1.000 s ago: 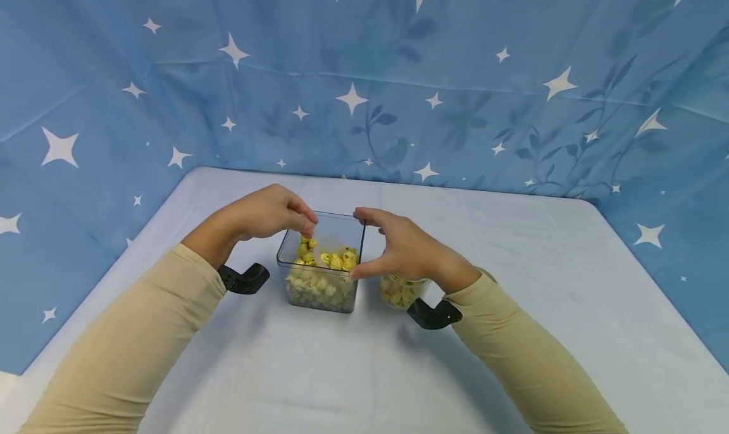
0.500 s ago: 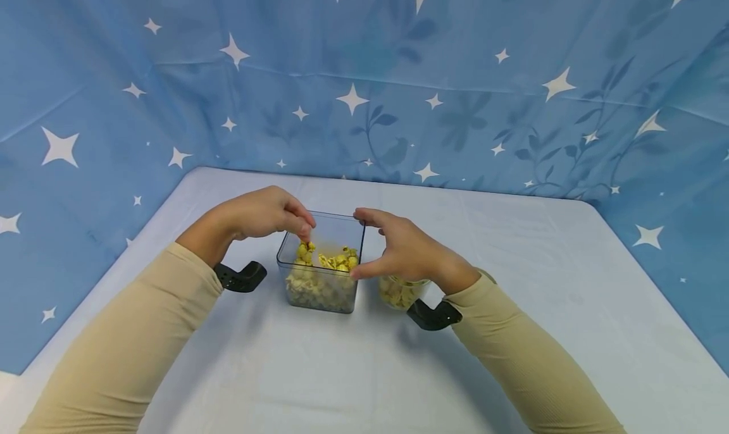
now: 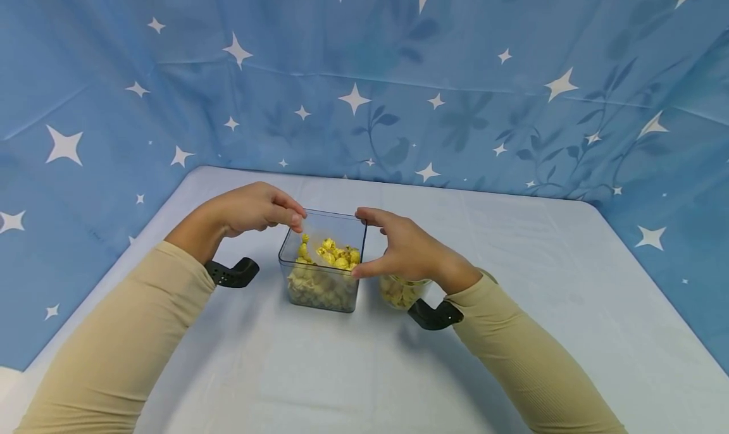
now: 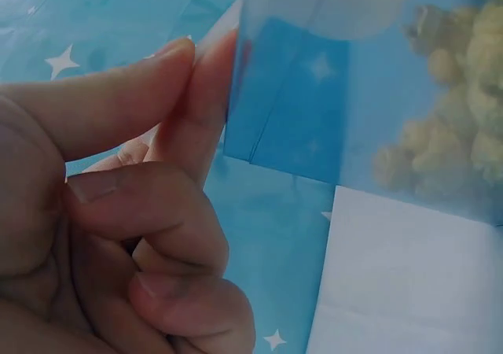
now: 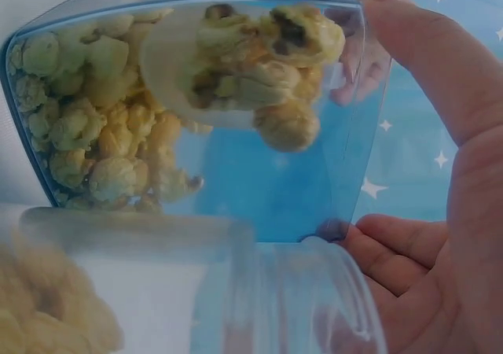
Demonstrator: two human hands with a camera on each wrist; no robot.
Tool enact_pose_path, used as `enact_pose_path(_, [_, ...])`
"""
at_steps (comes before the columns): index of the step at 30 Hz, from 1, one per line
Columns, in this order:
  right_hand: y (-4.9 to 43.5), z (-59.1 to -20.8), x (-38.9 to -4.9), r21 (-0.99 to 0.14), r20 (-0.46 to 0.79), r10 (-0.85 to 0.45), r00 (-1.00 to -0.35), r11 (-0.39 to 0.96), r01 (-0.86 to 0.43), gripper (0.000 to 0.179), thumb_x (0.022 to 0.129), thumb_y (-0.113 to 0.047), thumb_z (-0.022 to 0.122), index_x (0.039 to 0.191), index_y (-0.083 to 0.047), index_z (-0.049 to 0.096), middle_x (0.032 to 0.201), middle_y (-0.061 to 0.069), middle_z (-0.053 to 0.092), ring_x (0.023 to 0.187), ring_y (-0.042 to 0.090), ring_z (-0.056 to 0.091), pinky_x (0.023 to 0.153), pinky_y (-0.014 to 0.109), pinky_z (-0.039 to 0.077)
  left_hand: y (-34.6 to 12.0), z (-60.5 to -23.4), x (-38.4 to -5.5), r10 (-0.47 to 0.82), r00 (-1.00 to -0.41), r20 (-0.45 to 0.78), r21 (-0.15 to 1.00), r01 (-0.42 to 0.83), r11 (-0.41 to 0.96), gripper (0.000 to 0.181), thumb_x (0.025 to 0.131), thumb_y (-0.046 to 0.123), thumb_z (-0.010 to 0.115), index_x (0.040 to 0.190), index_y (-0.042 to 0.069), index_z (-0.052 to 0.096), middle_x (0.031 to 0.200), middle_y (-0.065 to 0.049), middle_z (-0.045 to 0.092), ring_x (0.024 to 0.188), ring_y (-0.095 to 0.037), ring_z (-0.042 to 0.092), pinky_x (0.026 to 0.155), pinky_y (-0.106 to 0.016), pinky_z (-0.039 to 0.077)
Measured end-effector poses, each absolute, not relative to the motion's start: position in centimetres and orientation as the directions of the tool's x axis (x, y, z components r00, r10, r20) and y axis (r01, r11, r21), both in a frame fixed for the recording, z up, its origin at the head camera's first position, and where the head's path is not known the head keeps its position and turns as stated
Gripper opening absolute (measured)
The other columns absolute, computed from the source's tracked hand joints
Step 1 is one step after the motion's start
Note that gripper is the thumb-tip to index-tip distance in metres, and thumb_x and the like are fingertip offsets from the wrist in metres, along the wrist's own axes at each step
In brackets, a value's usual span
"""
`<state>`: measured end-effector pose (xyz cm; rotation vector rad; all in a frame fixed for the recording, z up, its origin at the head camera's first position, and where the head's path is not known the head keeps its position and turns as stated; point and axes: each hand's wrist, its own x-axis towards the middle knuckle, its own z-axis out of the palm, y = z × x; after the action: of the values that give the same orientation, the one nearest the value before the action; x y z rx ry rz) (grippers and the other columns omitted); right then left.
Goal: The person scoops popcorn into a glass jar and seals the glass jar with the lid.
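1. While the left hand [image 3: 250, 209] is poised at the left rim of a clear box [image 3: 321, 288], a translucent spoon [image 5: 163, 67] is pinched between its thumb and fingers; the bowl is seen inside the box, with popcorn [image 3: 342, 257] against it.
2. The box is set on the white-covered tabletop [image 3: 324, 371], partly filled with popcorn.
3. Its right side is gripped by the right hand [image 3: 412, 247], thumb placed near, fingers far.
4. Under that hand, a clear jar [image 3: 402, 292] of popcorn is partly hidden.

Soft light, left-wrist view perhaps hazy
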<state>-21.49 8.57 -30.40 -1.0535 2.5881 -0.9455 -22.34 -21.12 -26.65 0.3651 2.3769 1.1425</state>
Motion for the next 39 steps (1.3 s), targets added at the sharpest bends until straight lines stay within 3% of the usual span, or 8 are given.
enact_pose_path(2, [8.6,-30.4,-21.5,-0.624,0.056,-0.678,-0.733,0.549,-0.556,0.103,0.077,-0.040,0.088,0.154,-0.001,0.033,0.155,0.011,0.040,0.139,0.027,0.041,0.111,0.047,0.035,-21.2,-26.6,-22.3,0.422,-0.858,-0.292,0.794,0.028,0.607,0.041,0.102,0.023,0.059,0.136,-0.001,0.059,0.113,-0.008,0.070,0.090,-0.022,0.041,0.075,-0.039,0.035])
enact_pose_path(8, [8.5,-30.4,-21.4,-0.620,0.048,-0.676,-0.735,0.557,-0.553,0.103,0.077,-0.041,0.088,0.155,-0.002,0.032,0.156,0.010,0.039,0.140,0.026,0.040,0.112,0.046,0.034,-21.6,-26.5,-22.3,0.395,-0.878,-0.270,0.819,0.007,0.574,0.043,0.103,0.025,0.060,0.137,-0.001,0.058,0.116,-0.006,0.070,0.122,-0.029,0.048,0.083,-0.037,0.040])
enact_pose_path(11, [8.5,-30.3,-21.4,-0.623,0.045,-0.674,-0.738,0.558,-0.548,0.103,0.077,-0.041,0.088,0.155,-0.003,0.032,0.155,0.010,0.039,0.140,0.026,0.040,0.112,0.046,0.034,-21.7,-26.6,-22.3,0.398,-0.876,-0.272,0.831,-0.005,0.557,0.042,0.103,0.022,0.059,0.137,-0.002,0.058,0.113,-0.006,0.070,0.103,-0.022,0.050,0.073,-0.031,0.037])
enact_pose_path(15, [8.5,-30.3,-21.4,-0.630,0.047,-0.670,-0.741,0.556,-0.542,0.103,0.076,-0.040,0.088,0.155,-0.003,0.033,0.155,0.010,0.040,0.140,0.025,0.041,0.111,0.046,0.035,-21.5,-26.6,-22.3,0.423,-0.862,-0.277,0.837,-0.001,0.547,0.041,0.102,0.021,0.060,0.136,-0.003,0.058,0.108,-0.006,0.070,0.073,-0.015,0.034,0.062,-0.030,0.029])
enact_pose_path(21, [8.5,-30.3,-21.4,-0.635,0.045,-0.670,-0.741,0.554,-0.539,0.104,0.075,-0.040,0.089,0.155,-0.003,0.033,0.155,0.009,0.040,0.140,0.025,0.041,0.111,0.046,0.035,-21.5,-26.7,-22.2,0.441,-0.853,-0.278,0.841,0.007,0.542,0.042,0.103,0.021,0.060,0.136,-0.003,0.057,0.109,-0.005,0.070,0.077,-0.015,0.035,0.066,-0.032,0.030])
enact_pose_path(29, [8.5,-30.3,-21.4,-0.642,0.042,-0.669,-0.742,0.551,-0.533,0.104,0.076,-0.040,0.089,0.155,-0.004,0.032,0.156,0.008,0.039,0.140,0.025,0.040,0.112,0.046,0.034,-22.0,-27.0,-22.4,0.406,-0.872,-0.272,0.862,-0.034,0.505,0.042,0.103,0.020,0.059,0.136,-0.005,0.056,0.110,-0.006,0.069,0.059,-0.011,0.023,0.057,-0.027,0.027])
enact_pose_path(34, [8.5,-30.3,-21.3,-0.641,0.038,-0.669,-0.742,0.553,-0.532,0.104,0.076,-0.041,0.088,0.156,-0.005,0.032,0.156,0.008,0.038,0.141,0.024,0.039,0.112,0.045,0.034,-22.2,-27.3,-22.5,0.394,-0.882,-0.258,0.872,-0.037,0.488,0.041,0.104,0.020,0.058,0.137,-0.005,0.056,0.114,-0.008,0.069,0.066,-0.013,0.032,0.057,-0.027,0.028])
enact_pose_path(39, [8.6,-30.4,-21.4,-0.639,0.043,-0.673,-0.739,0.550,-0.538,0.103,0.077,-0.041,0.088,0.155,-0.004,0.032,0.156,0.008,0.038,0.141,0.024,0.039,0.112,0.045,0.033,-22.4,-27.4,-22.4,0.382,-0.891,-0.244,0.877,-0.035,0.479,0.041,0.105,0.018,0.055,0.138,-0.006,0.055,0.116,-0.009,0.069,0.090,-0.018,0.046,0.058,-0.027,0.029])
